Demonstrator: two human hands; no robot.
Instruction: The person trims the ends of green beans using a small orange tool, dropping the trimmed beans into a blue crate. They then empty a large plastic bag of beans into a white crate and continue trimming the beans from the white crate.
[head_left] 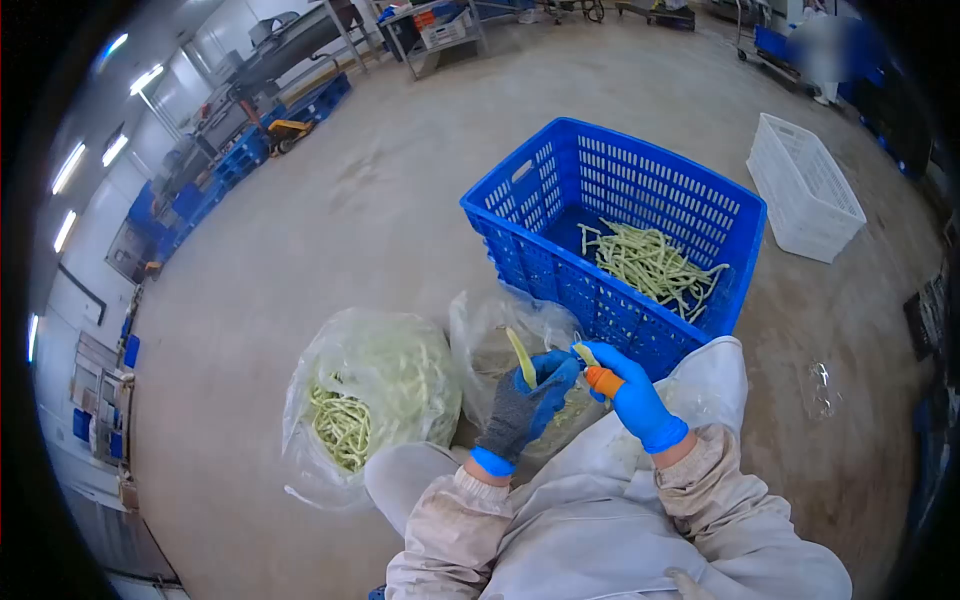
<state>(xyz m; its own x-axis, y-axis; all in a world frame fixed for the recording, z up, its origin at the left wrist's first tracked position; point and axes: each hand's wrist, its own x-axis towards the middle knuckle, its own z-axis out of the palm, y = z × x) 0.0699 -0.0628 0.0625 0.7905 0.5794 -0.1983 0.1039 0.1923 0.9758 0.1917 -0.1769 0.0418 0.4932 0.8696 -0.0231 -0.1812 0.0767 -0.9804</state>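
Below the near side of a blue crate (pixel 612 262), my left hand (pixel 530 400), in a grey and blue glove, is closed on a pale green bean (pixel 521 358) that sticks up from the fingers. Close to its right, my blue-gloved right hand (pixel 640 400) grips an orange-handled tool (pixel 603 381); the tool's working end is too small to make out. A pile of green beans (pixel 655 265) lies inside the crate. To the left stands a clear plastic bag (pixel 405 375) full of beans, and another plastic bag (pixel 480 335) is partly hidden behind my left hand.
A white crate (pixel 805 190) stands on the floor to the right of the blue one. Crumpled clear plastic (pixel 822 390) lies at the right. Metal tables, blue pallets and a yellow pallet jack (pixel 290 132) are at the back left. A blurred person stands at the back right.
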